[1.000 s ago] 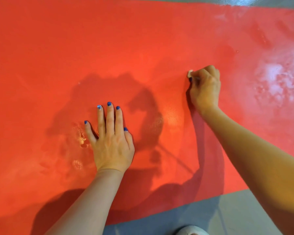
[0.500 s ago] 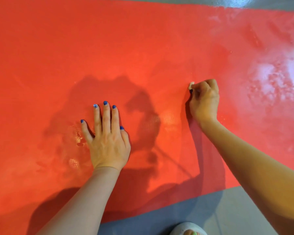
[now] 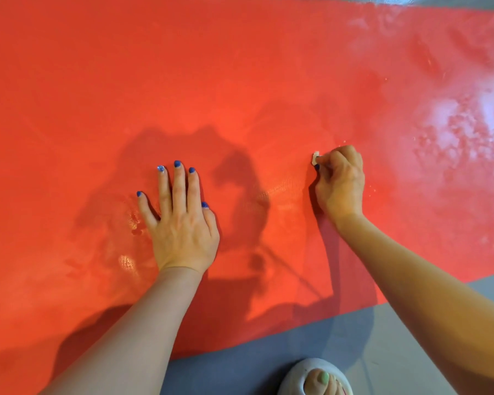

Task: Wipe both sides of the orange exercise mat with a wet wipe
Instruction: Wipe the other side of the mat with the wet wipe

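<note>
I am wiping the top of the orange mat (image 3: 240, 81). My right hand (image 3: 340, 181) pinches the wipe (image 3: 315, 158); my left hand (image 3: 180, 220) lies flat beside it. Next, rub on.

The mat (image 3: 240, 81) looks like rubbery foam — finely grid-textured where light catches it, mostly matt, with a wet, blotchy sheen at the right. The floor (image 3: 397, 337) is smooth grey with a slight gloss. The wipe (image 3: 315, 158) is a small white scrap — too small to judge its texture.
</note>
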Available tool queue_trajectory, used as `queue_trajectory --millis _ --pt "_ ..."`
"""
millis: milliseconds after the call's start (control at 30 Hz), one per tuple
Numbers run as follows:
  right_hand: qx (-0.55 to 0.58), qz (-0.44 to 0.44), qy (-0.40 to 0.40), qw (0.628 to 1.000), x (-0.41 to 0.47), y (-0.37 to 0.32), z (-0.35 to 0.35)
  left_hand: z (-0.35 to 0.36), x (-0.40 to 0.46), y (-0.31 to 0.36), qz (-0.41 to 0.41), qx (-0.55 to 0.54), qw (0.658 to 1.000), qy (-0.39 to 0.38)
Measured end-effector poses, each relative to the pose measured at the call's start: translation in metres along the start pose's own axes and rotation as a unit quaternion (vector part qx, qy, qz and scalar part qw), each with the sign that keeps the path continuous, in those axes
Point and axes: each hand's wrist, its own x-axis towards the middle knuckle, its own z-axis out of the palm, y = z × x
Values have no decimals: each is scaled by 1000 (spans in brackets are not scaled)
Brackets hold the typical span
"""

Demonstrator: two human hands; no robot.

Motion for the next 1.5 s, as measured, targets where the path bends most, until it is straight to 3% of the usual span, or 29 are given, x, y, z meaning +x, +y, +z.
queue_trajectory --millis 133,267,500,633,833,900,967,1033,1100,1233,1300,1367,1500 --pt "25 36 -31 999 3 -4 -3 1 0 -1 6 -2 1000 -17" --pt "20 -2 -46 999 9 -1 -12 -2 2 -7 23 -20 999 -39" --pt "-9 -12 -67 998 9 2 -21 -1 -99 -7 61 -7 998 -21" --pt "-37 7 -64 997 -24 -25 -19 1 -98 -10 74 15 997 -25" --pt "20 -226 -160 961 -77 -49 -17 3 -99 -7 63 9 998 -20" --pt "-4 -187 -113 976 -52 -26 -24 3 -98 -7 64 10 998 -16" --pt "-10 -61 -47 997 -32 -5 -30 2 -98 -7 65 10 998 -14" --pt "-19 16 -32 999 -28 -1 -30 2 -98 -7 68 15 997 -15" --pt "-17 18 -32 999 -40 -17 -24 2 -99 -7 69 16 997 -17" --pt "55 -170 -151 972 -103 -60 -17 2 -99 -7 66 14 998 -10" --pt "72 -211 -186 957 -106 -53 -21 2 -100 -8 66 13 998 -8" --pt "31 -184 -146 972 -87 -26 -27 2 -100 -7 70 15 997 -8" --pt "-5 10 -27 1000 -60 13 -43 2 -99 -6 68 19 997 -14"
